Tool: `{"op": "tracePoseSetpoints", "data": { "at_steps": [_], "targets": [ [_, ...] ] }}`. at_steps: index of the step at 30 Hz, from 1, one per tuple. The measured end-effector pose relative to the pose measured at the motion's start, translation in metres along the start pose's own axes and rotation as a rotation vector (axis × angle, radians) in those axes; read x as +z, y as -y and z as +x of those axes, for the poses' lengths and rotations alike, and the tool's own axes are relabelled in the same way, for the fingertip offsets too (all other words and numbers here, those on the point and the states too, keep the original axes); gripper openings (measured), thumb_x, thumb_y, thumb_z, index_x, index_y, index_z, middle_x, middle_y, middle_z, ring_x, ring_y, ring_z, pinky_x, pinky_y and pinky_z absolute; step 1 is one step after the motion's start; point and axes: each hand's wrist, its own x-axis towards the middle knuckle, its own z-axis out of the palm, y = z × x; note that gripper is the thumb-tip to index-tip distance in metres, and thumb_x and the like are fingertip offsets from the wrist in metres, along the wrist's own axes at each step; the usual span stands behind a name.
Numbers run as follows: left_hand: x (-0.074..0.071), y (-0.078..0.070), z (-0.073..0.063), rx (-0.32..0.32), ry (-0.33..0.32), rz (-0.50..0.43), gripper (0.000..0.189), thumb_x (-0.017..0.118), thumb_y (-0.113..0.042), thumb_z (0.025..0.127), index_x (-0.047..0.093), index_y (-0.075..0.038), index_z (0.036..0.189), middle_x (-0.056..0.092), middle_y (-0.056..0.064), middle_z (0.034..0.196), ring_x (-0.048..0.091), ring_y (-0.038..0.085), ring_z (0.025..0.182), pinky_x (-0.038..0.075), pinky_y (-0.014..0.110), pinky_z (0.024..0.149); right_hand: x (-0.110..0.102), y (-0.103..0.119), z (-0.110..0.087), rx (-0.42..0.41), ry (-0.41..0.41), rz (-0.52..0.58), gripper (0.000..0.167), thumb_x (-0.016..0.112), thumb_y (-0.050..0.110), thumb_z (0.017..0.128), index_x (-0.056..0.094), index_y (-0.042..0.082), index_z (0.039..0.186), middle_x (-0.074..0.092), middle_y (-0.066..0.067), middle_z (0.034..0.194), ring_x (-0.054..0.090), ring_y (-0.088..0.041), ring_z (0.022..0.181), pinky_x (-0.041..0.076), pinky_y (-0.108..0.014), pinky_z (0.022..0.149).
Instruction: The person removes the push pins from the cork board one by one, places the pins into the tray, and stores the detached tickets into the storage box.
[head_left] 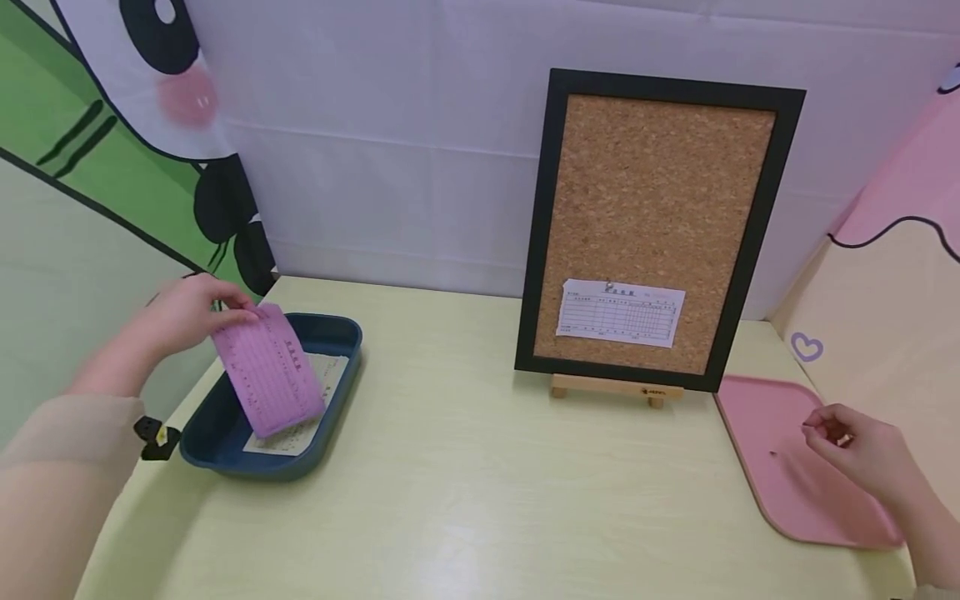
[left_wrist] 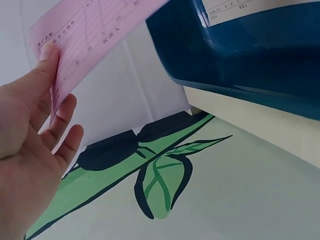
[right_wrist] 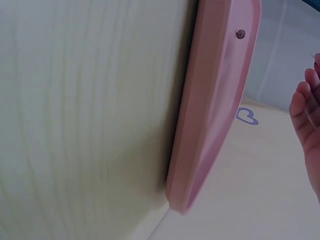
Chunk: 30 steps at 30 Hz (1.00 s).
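My left hand [head_left: 191,315] pinches a pink printed slip [head_left: 268,371] by its upper corner, thumb on the printed face and fingers behind. The slip hangs tilted over a dark blue tray [head_left: 345,333], where a pale printed slip [head_left: 330,367] lies. Above a pink tray [head_left: 795,521] on the right, my right hand [head_left: 862,450] has thumb and fingertips brought together. A thin pin point [right_wrist: 312,56] sticks out from those fingertips in the right wrist view; the pin's head is hidden. Another push pin [right_wrist: 241,34] lies in the pink tray.
A black-framed cork board [head_left: 660,200] leans on a small wooden easel [head_left: 615,387] at the back of the pale table [head_left: 465,467]. One white form [head_left: 621,312] is pinned low on the cork. Printed cloth [head_left: 375,150] hangs behind and at both sides.
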Motion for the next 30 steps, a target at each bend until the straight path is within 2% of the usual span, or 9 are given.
{"op": "tracePoseSetpoints", "data": {
  "at_steps": [6,13,17,25,30],
  "targets": [
    [0.009,0.001,0.012,0.048,0.111,-0.005,0.006,0.071,-0.013,0.084,0.070,-0.012,0.089,0.068,0.003,0.087,0.055,0.018,0.077,0.043,0.034,0.067,0.001,-0.008,0.003,-0.021,0.037,-0.036,0.018,0.072,-0.001,0.073,0.062,0.010,0.083,0.053,0.020,0.066,0.046,0.008,0.060,0.036,-0.010,0.054],
    [0.021,0.001,0.022,0.034,0.192,-0.067,0.004,0.070,-0.012,0.084,0.069,-0.010,0.087,0.066,0.003,0.084,0.053,0.020,0.076,0.045,0.034,0.066,0.005,-0.014,0.007,0.023,0.078,-0.015,0.013,0.072,0.004,0.077,0.064,0.007,0.087,0.055,0.020,0.069,0.046,0.007,0.063,0.037,-0.012,0.055],
    [0.031,0.002,0.025,0.034,0.208,-0.070,0.005,0.070,-0.013,0.084,0.068,-0.009,0.087,0.064,0.002,0.082,0.052,0.020,0.075,0.044,0.032,0.065,0.008,-0.017,0.013,0.046,0.095,0.007,0.012,0.071,0.005,0.080,0.063,0.006,0.089,0.056,0.018,0.070,0.046,0.006,0.064,0.037,-0.012,0.055],
    [0.050,-0.003,0.031,0.062,0.211,-0.088,0.004,0.072,-0.009,0.082,0.069,-0.009,0.085,0.062,0.001,0.078,0.051,0.019,0.073,0.042,0.032,0.063,0.020,-0.014,0.021,0.077,0.225,-0.012,0.015,0.072,0.010,0.081,0.062,0.003,0.090,0.055,0.007,0.073,0.044,0.002,0.064,0.038,-0.017,0.054],
    [0.063,-0.003,0.037,0.110,0.203,-0.081,0.005,0.073,-0.009,0.081,0.069,-0.011,0.079,0.061,-0.001,0.074,0.051,0.017,0.069,0.042,0.031,0.063,0.029,-0.019,0.021,0.082,0.282,0.002,0.014,0.073,0.010,0.080,0.063,0.005,0.088,0.055,0.004,0.072,0.045,0.000,0.061,0.041,-0.020,0.052]
  ]
}}
